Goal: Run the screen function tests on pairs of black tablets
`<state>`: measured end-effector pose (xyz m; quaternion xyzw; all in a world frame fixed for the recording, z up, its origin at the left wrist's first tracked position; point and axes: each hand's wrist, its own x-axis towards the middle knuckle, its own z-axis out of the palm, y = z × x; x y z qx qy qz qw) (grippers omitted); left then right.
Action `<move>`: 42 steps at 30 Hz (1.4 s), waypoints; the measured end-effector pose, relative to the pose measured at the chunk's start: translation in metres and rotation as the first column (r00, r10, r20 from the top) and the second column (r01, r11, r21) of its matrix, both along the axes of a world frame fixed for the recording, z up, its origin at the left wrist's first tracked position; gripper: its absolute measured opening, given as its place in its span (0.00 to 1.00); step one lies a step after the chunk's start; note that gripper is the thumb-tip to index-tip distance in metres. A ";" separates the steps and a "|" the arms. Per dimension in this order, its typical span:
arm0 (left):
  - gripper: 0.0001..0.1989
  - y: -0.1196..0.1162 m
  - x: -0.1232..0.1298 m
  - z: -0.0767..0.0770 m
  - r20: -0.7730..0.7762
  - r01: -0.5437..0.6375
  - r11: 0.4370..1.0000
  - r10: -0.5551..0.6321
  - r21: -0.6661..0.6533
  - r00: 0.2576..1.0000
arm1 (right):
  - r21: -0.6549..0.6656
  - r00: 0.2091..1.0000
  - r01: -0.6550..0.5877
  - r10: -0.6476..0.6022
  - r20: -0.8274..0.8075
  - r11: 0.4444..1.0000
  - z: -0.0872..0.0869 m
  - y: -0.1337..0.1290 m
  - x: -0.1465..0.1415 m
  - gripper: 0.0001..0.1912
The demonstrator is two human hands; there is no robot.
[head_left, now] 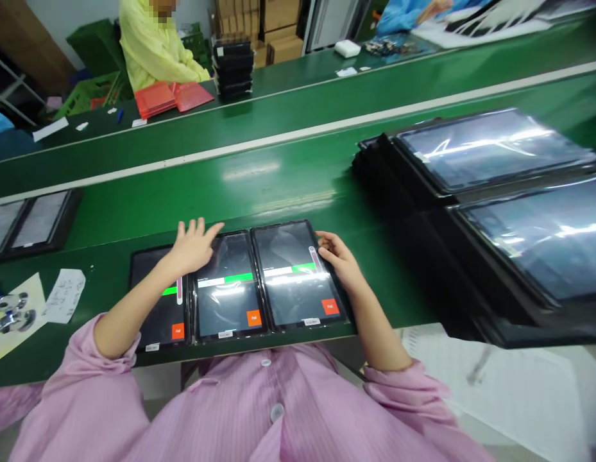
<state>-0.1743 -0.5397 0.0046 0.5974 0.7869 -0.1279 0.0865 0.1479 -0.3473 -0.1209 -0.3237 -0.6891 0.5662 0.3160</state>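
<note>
Three black tablets lie side by side at the bench's near edge, their screens lit with a green bar and an orange-red square marked Fail. My left hand [194,247] is over the gap between the left tablet [153,260] and the middle tablet [230,295], fingers spread, holding nothing. Part of the left screen is hidden under my forearm. At the upper right edge of the right tablet [292,298] is my right hand [339,256], its fingers bent but apart; whether they touch the edge I cannot tell. Each tablet has a small white label at its lower edge.
Stacked tablets in clear film [494,151] rise at the right. More tablets [40,221] lie at the far left, near a handwritten paper [65,295] and metal parts [13,311]. Across the green bench [182,192], a person in yellow [148,51] sits by red sleeves [156,99].
</note>
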 end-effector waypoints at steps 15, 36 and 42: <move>0.27 0.044 0.015 -0.007 0.422 0.350 0.931 -0.278 -0.104 0.863 | 0.037 1.000 -0.002 0.002 -0.015 0.999 -0.010 0.003 0.005 0.28; 0.35 0.055 0.012 0.000 0.422 0.374 0.921 -0.296 -0.112 0.857 | 0.007 0.999 0.025 -0.025 -0.033 1.000 -0.016 0.004 0.004 0.30; 0.44 0.061 0.015 -0.007 0.371 0.373 0.924 -0.320 -0.081 0.872 | -0.014 0.998 0.030 -0.030 -0.062 0.999 -0.015 0.003 0.005 0.30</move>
